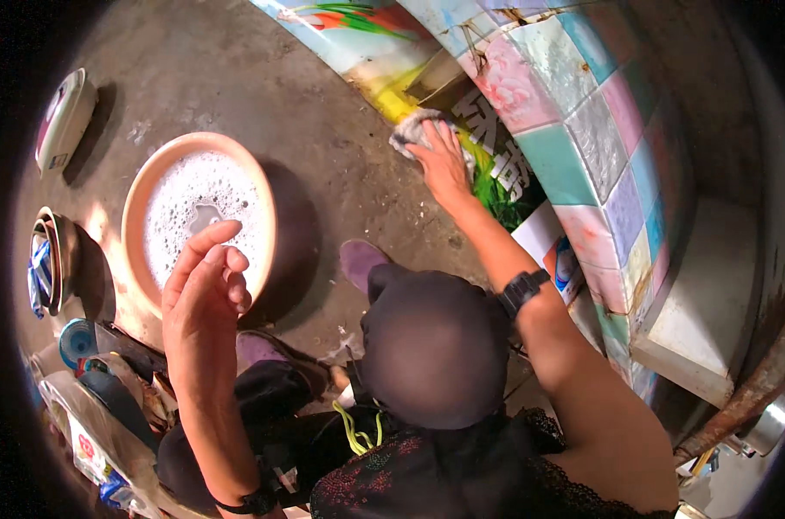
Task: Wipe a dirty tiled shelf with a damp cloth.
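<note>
Head view: pressing a grayish cloth down with the right hand, apparently wiping the printed sheet. Stretching the right fingers flat across the cloth, not closing round it; holding it directly beneath them, at the sheet's yellow edge. Curling the left hand loosely, half open, showing nothing between its fingers. For wiping well, probably best spreading pressure evenly through all the fingers, sweeping along the sheet in overlapping strokes, and easing off near loose edges to avoid tearing. Counting one cloth under the right fingers; one tile-patterned cover to their right; one peach basin of foamy water around and beyond the left fingers in view; two purple shoes between both hands' fingers; one white box far beyond the left fingers; one watch behind the right fingers; several metal bowls left of the left fingers, stacking too closely for counting.
</note>
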`<state>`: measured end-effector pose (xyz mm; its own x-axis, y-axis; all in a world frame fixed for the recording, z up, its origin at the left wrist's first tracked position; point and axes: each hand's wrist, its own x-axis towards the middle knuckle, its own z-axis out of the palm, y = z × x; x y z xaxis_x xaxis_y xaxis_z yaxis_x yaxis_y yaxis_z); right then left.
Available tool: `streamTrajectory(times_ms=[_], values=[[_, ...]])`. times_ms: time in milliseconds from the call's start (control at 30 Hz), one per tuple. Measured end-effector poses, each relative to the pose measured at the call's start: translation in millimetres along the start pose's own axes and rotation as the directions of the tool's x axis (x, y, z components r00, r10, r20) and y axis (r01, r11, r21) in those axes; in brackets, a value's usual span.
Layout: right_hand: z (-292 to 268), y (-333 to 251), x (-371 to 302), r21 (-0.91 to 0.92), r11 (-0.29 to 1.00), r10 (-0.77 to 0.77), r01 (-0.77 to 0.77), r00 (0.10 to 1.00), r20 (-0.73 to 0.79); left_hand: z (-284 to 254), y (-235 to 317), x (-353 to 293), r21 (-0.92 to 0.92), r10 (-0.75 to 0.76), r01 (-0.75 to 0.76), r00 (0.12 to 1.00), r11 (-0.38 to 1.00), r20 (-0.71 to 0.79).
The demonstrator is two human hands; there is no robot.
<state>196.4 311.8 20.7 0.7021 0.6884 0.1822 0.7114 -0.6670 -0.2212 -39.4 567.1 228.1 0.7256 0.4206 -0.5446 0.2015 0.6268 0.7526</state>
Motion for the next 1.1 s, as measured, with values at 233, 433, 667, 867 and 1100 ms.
streamTrajectory(times_ms=[233, 433, 667, 867, 1100], values=[[-59.2, 32.3, -117.1, -0.023, 0.999, 0.036, -0.032, 0.98, 0.197, -4.8, 1.1, -3.3, -0.005, 0.037, -0.037, 0.999, 0.999, 0.011], [-44.7, 24.2, -83.2, -0.052, 0.997, 0.065, -0.058, 0.989, 0.136, 0.7, 1.7, -4.7, 0.046, 0.01, -0.011, 0.999, 0.999, 0.034], [-30.1, -21.2, 17.8, 0.109, 0.975, -0.204, 0.193, 0.975, 0.091, 0.0, -2.2, -2.3, 0.031, -0.019, 0.02, 1.0, 0.999, -0.007], [-96.5, -106.2, 37.4, 0.87, 0.445, -0.031, -0.213, 0.967, 0.253, 0.9, -3.9, -0.3, 0.033, -0.039, 0.039, 0.999, 0.999, -0.002], [-119.1, -114.2, 40.0, 0.697, -0.542, -0.05, -0.469, 0.846, 0.531, 10.0, -1.1, 0.5, 0.034, -0.041, 0.041, 0.999, 0.999, 0.017]])
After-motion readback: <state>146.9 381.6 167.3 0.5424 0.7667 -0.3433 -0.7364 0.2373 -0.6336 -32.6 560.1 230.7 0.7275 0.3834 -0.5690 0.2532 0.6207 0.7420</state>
